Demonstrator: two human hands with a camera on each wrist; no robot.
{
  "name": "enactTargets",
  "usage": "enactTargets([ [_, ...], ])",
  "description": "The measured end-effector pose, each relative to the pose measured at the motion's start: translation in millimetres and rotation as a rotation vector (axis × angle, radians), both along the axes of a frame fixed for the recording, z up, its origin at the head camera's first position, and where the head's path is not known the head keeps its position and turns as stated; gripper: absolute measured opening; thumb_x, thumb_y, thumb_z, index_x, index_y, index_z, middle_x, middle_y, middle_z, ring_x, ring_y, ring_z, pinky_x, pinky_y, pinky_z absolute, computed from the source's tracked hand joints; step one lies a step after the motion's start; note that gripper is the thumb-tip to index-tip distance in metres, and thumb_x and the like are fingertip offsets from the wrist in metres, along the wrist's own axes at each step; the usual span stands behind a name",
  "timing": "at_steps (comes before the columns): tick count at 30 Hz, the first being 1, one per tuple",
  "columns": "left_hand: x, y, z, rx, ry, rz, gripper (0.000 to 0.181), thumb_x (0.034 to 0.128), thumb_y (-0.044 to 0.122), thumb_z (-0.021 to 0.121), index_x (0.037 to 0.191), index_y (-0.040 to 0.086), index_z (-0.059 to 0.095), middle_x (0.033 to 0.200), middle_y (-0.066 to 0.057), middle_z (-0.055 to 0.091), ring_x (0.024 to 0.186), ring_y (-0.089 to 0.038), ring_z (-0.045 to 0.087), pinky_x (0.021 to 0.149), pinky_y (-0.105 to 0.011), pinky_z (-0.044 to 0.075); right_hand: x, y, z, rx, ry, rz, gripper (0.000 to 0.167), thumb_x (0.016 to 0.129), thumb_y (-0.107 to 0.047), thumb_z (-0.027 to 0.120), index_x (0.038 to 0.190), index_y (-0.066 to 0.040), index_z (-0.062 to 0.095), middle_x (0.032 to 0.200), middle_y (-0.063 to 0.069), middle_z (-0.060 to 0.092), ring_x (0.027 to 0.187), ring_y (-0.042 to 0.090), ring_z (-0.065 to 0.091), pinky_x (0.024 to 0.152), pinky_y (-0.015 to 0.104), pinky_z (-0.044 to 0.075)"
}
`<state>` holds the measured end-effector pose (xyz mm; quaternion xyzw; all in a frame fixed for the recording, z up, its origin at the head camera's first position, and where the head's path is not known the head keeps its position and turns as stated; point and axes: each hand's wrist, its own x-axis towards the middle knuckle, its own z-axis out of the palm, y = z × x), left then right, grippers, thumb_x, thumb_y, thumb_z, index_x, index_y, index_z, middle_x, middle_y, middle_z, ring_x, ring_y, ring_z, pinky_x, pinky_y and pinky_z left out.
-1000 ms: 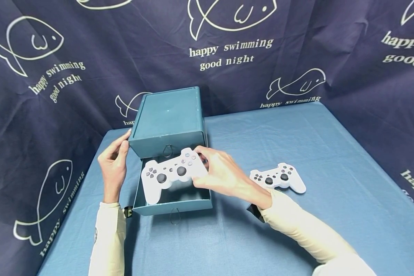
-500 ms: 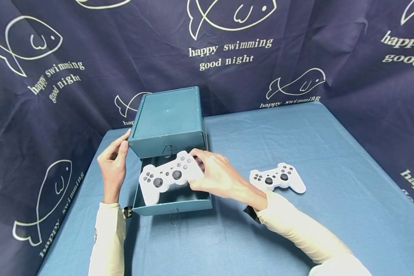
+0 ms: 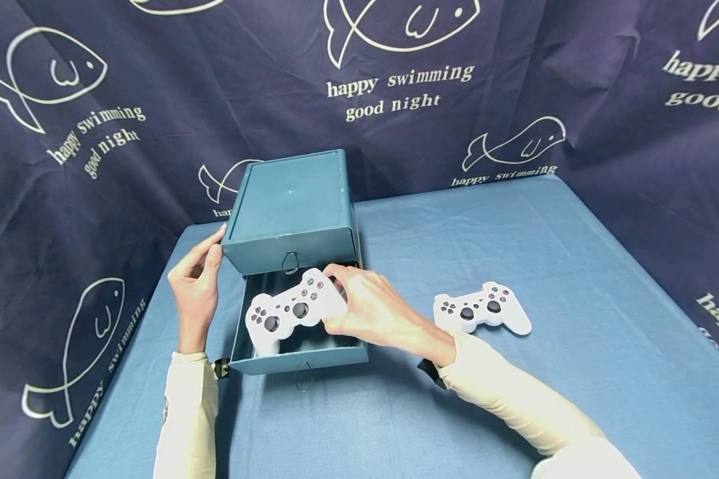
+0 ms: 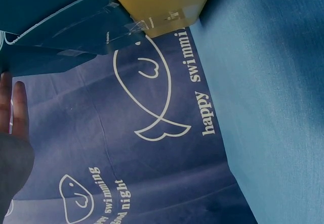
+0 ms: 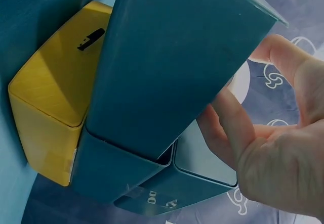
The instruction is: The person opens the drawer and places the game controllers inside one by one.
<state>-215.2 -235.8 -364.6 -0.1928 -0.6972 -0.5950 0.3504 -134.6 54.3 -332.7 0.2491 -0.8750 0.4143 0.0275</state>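
A white game controller (image 3: 296, 309) is held by my right hand (image 3: 371, 306), thumb and fingers gripping its right end. It hangs tilted over the pulled-out lower drawer (image 3: 335, 356), its left handle lowest, close to the front wall. In the right wrist view, the drawer (image 5: 177, 57) hides most of the controller from below. My left hand (image 3: 198, 286) touches the front left corner of the teal drawer cabinet (image 3: 293, 199) with extended fingertips. Fingers (image 4: 19, 110) lie straight near its side in the left wrist view. A second white controller (image 3: 482, 309) lies on the table to the right.
Beneath the teal unit sits a yellow box (image 4: 162, 4), seen in both wrist views. The upper drawer (image 3: 290, 249) is closed, with a wire loop handle. Blue cloth (image 3: 455, 419) covers the table. Dark blue fish-print fabric (image 3: 407, 146) hangs behind and at the sides.
My right hand has moved slightly left and down, lowering the controller toward the drawer and tilting it more. The left hand, cabinet and second controller have stayed in place.
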Motion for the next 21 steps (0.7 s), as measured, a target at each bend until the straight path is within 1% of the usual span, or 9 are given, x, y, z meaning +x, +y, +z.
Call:
enactTargets([
  [8, -0.2, -1.1, -0.7, 0.011, -0.003, -0.023, 0.026, 0.1002, -0.004, 0.064, 0.124, -0.006, 0.072, 0.121, -0.012, 0.074, 0.101, -0.011, 0.070, 0.087, -0.022, 0.049, -2.0, 1.1, 0.3, 0.023, -0.015, 0.025, 0.054, 0.074, -0.009, 0.081, 0.126, -0.008, 0.064, 0.095, 0.001, 0.070, 0.077, 0.012, 0.062, 0.064, 0.028, 0.050],
  [12, -0.3, -2.2, -1.4, -0.002, -0.003, -0.025, 0.026, 0.1005, -0.005, 0.062, 0.125, -0.006, 0.072, 0.121, -0.010, 0.074, 0.102, -0.011, 0.070, 0.088, -0.023, 0.049, -4.2, 2.1, 1.4, 0.020, -0.038, 0.043, 0.052, 0.075, -0.008, 0.081, 0.125, -0.007, 0.065, 0.093, 0.000, 0.070, 0.076, 0.012, 0.061, 0.063, 0.028, 0.049],
  [17, -0.1, -2.7, -1.7, -0.012, -0.005, -0.017, 0.027, 0.1007, -0.005, 0.062, 0.126, -0.005, 0.072, 0.121, -0.010, 0.074, 0.102, -0.011, 0.070, 0.089, -0.023, 0.050, -6.2, 3.4, 4.3, 0.027, -0.065, 0.057, 0.048, 0.078, -0.009, 0.081, 0.124, -0.007, 0.067, 0.089, -0.002, 0.068, 0.073, 0.011, 0.059, 0.061, 0.027, 0.047],
  [21, 0.4, -2.3, -1.2, -0.012, -0.008, -0.013, 0.027, 0.1004, -0.004, 0.063, 0.126, -0.005, 0.072, 0.122, -0.011, 0.074, 0.104, -0.012, 0.070, 0.089, -0.023, 0.050, -6.7, 4.1, 6.0, 0.032, -0.098, 0.064, 0.048, 0.078, -0.011, 0.082, 0.124, -0.008, 0.068, 0.087, -0.002, 0.068, 0.067, 0.010, 0.059, 0.058, 0.026, 0.046],
])
